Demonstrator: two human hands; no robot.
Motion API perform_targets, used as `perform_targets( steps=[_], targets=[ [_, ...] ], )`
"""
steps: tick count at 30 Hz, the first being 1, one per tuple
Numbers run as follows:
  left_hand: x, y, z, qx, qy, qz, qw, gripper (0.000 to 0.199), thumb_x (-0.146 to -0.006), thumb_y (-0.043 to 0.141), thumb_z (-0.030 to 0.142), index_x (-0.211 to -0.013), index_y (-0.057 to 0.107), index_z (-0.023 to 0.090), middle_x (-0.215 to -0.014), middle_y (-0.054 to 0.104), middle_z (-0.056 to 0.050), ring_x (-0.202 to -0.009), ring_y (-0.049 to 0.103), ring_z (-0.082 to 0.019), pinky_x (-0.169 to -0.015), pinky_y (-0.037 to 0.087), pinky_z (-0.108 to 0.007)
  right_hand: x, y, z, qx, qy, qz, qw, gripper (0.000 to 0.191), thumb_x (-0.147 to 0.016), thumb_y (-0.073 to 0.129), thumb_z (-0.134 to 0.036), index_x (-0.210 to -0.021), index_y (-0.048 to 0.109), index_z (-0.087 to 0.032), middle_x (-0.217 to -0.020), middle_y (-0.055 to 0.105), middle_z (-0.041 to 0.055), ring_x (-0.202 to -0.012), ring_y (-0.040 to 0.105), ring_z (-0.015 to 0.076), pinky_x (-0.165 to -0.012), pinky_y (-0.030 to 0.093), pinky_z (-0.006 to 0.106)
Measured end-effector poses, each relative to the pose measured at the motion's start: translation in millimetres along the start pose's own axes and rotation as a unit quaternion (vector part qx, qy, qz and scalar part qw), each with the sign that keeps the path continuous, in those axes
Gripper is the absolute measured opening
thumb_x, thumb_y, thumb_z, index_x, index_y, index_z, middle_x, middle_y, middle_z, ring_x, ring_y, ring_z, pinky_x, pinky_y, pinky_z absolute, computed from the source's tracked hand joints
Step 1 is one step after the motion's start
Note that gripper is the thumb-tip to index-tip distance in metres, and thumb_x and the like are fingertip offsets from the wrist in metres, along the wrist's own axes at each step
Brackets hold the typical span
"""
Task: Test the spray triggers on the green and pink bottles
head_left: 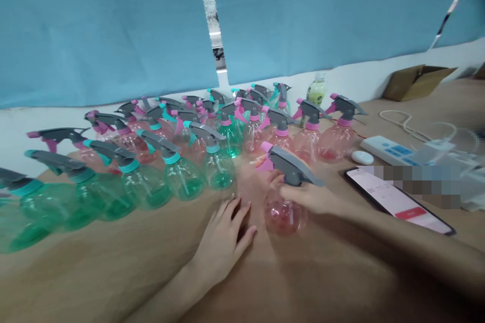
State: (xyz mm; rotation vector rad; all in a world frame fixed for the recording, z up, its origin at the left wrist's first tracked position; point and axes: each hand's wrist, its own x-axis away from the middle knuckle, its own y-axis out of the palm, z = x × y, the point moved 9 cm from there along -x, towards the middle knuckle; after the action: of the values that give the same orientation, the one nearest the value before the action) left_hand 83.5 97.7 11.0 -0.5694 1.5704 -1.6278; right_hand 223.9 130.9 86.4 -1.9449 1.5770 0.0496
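My right hand (pixel 308 196) is closed around the neck of a clear pink spray bottle (pixel 283 217), just under its grey trigger head with a pink nozzle. The bottle is upright and close to the tabletop; blur hides whether its base touches. Palm down on the table lies my left hand (pixel 223 234), fingers spread and nothing in it, a little left of that bottle. Ahead of it stands a green spray bottle (pixel 219 169) with a turquoise collar. Further pink spray bottles, one of them a pink bottle (pixel 337 138), stand beyond my right hand.
Several green and pink spray bottles crowd the left and back of the brown table (pixel 151 267). At right are a phone (pixel 397 201), a white oval object (pixel 362 157), a power strip (pixel 390 150), cables and an open cardboard box (pixel 413 83). A labelled bottle (pixel 317 91) stands behind.
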Motion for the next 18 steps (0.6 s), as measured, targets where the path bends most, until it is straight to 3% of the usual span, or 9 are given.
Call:
perform_targets(
  steps=[6,18],
  targets=[
    [0.6,-2.6,1.1,0.003,0.002,0.002,1.0,0.04,-0.09,0.044,0.038,-0.125,0.045,0.019,-0.132,0.041,-0.01,-0.121,0.036,-0.026,-0.098,0.032,-0.044,-2.0,1.2,-3.2,-0.038,-0.009,-0.007,0.999,0.026,-0.062,0.046,-0.013,-0.085,0.04,-0.026,-0.067,0.045,-0.0059,-0.059,0.05,0.0124,-0.053,0.039,0.024],
    [0.2,-1.2,0.6,0.006,0.003,0.002,1.0,0.04,-0.091,0.043,0.038,-0.125,0.044,0.018,-0.132,0.041,-0.01,-0.121,0.035,-0.026,-0.098,0.032,-0.045,-0.7,0.4,5.1,-0.015,0.023,-0.006,1.0,0.025,-0.062,0.047,-0.015,-0.085,0.043,-0.025,-0.069,0.051,-0.0047,-0.064,0.054,0.0145,-0.056,0.043,0.028]
  ],
)
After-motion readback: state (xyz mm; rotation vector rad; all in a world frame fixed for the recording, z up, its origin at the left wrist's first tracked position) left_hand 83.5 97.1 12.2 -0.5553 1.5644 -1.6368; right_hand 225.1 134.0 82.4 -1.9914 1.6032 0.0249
